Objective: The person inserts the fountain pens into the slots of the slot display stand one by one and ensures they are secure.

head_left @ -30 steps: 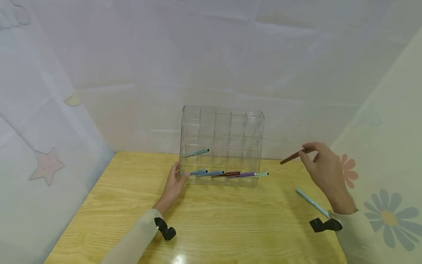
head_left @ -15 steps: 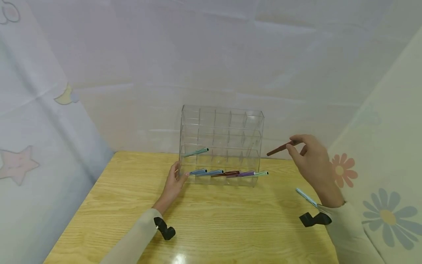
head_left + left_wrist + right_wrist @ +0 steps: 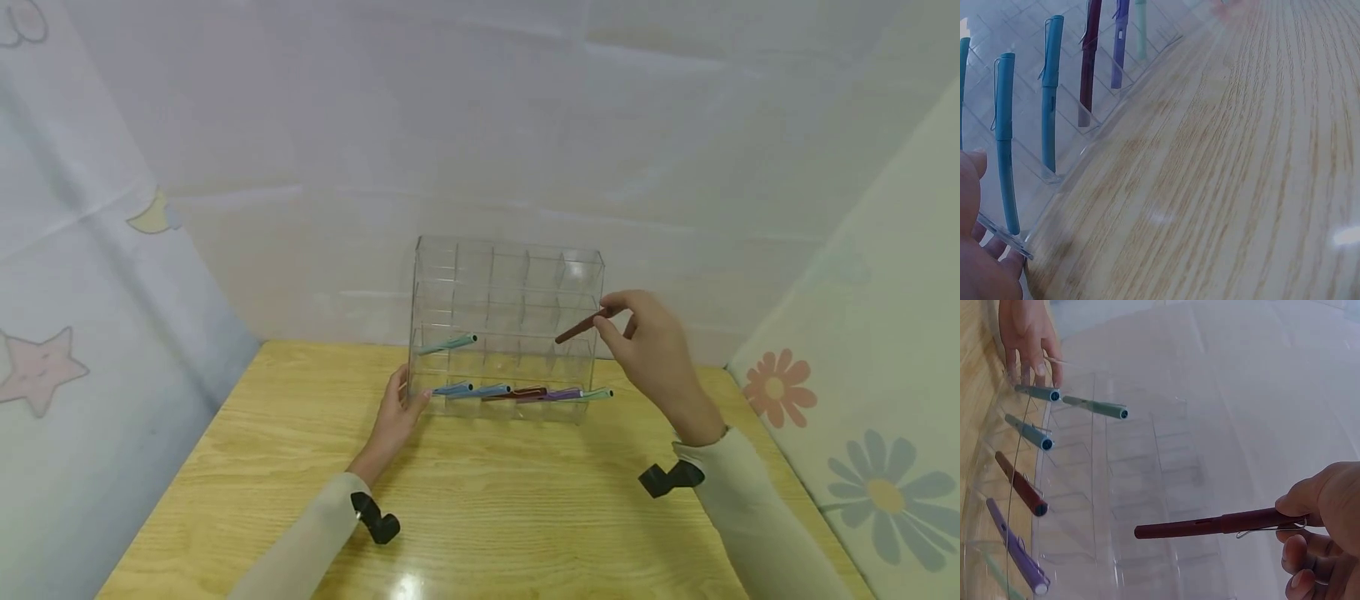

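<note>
A clear acrylic rack (image 3: 510, 292) with rows of compartments stands at the back of the table. My left hand (image 3: 392, 421) grips its lower left corner, thumb in front and fingers round the side. In my right hand (image 3: 652, 354) I pinch a dark red pen (image 3: 1210, 525) by its clip end. Its free end points left, in front of the rack's right part and apart from the pens there. The bottom row holds two blue pens (image 3: 1004, 125), another dark red pen (image 3: 1089, 69), a purple pen (image 3: 1120, 44) and a pale green pen (image 3: 598, 394). One row up, at the left, leans a teal pen (image 3: 450, 343).
The wooden table (image 3: 480, 508) reaches back to a pale cloth wall (image 3: 360, 167). Cloth with printed flowers (image 3: 780, 387) hangs close beyond my right arm. Black wrist cameras (image 3: 671, 477) sit on both sleeves.
My right hand has moved left with the dark red pen, from the table's right side to the rack. The light blue pen on the table is now hidden behind my right arm. My left hand stays put.
</note>
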Action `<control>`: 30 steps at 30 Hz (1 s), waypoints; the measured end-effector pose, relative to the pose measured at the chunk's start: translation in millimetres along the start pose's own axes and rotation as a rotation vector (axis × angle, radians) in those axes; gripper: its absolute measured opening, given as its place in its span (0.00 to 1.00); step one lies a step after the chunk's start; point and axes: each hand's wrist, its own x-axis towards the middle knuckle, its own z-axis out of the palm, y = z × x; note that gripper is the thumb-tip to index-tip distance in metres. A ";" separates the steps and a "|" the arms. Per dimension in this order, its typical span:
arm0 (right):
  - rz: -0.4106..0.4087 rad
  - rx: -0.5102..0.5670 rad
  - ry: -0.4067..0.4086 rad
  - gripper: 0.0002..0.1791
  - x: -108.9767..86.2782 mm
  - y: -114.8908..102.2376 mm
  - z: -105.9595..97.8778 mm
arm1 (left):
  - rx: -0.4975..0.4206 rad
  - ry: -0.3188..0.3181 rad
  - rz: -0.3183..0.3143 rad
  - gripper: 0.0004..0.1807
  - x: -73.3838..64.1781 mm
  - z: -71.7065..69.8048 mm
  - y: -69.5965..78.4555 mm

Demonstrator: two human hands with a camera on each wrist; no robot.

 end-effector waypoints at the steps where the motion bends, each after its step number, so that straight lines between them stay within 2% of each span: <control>1: -0.006 0.005 -0.010 0.12 2.1 -2.0 3.1 | 0.002 0.001 0.000 0.41 0.1 0.2 0.1; 5: -0.024 0.021 -0.060 0.12 11.6 -11.1 16.2 | 0.008 0.002 0.001 0.42 0.7 0.2 0.4; 10: -0.023 0.060 -0.141 0.13 25.7 -23.7 33.3 | 0.005 0.007 -0.001 0.41 0.3 0.2 1.6; 16: -0.011 0.093 -0.202 0.13 37.9 -32.1 53.2 | 0.005 0.003 0.003 0.40 -3.5 2.0 2.0; 23: -0.019 0.107 -0.238 0.13 41.5 -36.8 72.0 | 0.002 0.004 0.012 0.42 -3.1 3.2 5.0; 30: 0.018 0.107 -0.305 0.13 38.6 -40.1 84.8 | -0.001 0.004 0.013 0.41 -1.1 4.5 3.6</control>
